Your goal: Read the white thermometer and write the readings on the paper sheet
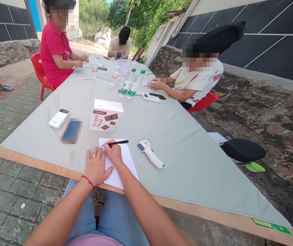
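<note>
A white sheet of paper (122, 176) with printed lines and a round stamp lies at the table's near edge. My right hand (113, 152) is closed around a black pen (122, 142), its tip at the upper left of the sheet. Flat beside it, my left hand (96, 165) rests with fingers stretched out over the sheet's left edge. It wears a ring and a red cord at the wrist. Just beyond the paper stands a white and pink "Super Meal" box (106, 116). A white and blue infrared thermometer (150, 153) lies to the right of the sheet.
On the left are a white power bank (59, 118) and a blurred phone (71, 131). Two green-capped water bottles (129, 85) stand past the box, near another white device (150, 98). Three people sit around the grey-covered table (187, 164); one holds a phone at the far end.
</note>
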Tool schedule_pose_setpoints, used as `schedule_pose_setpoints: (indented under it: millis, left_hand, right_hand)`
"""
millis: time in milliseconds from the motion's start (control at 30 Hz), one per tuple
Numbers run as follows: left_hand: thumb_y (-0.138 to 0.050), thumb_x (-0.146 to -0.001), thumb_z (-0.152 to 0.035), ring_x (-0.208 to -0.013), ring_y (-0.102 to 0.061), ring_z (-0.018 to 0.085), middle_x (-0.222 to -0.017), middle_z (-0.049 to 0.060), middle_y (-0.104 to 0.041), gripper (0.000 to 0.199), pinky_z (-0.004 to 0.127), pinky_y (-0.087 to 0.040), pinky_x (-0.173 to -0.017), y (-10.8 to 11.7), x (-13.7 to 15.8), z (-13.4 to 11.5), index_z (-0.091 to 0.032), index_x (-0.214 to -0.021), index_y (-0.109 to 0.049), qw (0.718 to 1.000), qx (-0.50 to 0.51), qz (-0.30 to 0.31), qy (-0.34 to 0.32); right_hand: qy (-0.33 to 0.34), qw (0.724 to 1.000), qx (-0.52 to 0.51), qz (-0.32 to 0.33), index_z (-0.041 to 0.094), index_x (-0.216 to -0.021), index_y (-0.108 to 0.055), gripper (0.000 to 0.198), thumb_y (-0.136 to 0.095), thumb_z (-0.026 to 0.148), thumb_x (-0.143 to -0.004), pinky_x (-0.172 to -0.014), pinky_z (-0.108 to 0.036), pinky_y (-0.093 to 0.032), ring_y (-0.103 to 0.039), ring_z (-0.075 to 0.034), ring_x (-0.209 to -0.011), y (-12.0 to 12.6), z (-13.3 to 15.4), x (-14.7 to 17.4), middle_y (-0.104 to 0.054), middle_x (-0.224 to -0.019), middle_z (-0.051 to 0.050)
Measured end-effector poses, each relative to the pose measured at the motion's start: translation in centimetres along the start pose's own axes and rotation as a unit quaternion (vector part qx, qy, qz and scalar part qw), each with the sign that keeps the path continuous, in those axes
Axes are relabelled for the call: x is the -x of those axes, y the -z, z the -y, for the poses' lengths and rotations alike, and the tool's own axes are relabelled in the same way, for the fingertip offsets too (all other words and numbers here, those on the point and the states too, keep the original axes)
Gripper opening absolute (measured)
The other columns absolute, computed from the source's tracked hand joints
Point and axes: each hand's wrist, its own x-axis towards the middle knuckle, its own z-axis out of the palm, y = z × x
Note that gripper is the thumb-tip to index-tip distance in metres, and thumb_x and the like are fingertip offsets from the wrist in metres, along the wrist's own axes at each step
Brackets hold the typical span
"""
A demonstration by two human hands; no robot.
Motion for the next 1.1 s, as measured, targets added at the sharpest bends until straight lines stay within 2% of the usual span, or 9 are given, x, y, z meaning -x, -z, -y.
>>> schedule_pose_setpoints:
  millis: [1100]
  left_hand:
    - [-0.047, -0.089, -0.054, -0.142, -0.033, 0.035, -0.148, 0.017, -0.046, 0.065, 0.063, -0.022, -0.116, -0.31, 0.01, 0.05, -0.014, -0.14, -0.047, 1.0, -0.007, -0.002, -0.003]
  right_hand:
    - [0.0, 1.0, -0.001, -0.016, 0.024, -0.065, -0.052, 0.018, -0.047, 0.041, -0.069, -0.061, -0.028, -0.045, -0.053, -0.017, -0.059, 0.0, -0.04, -0.01, -0.058, -0.057, 0.002]
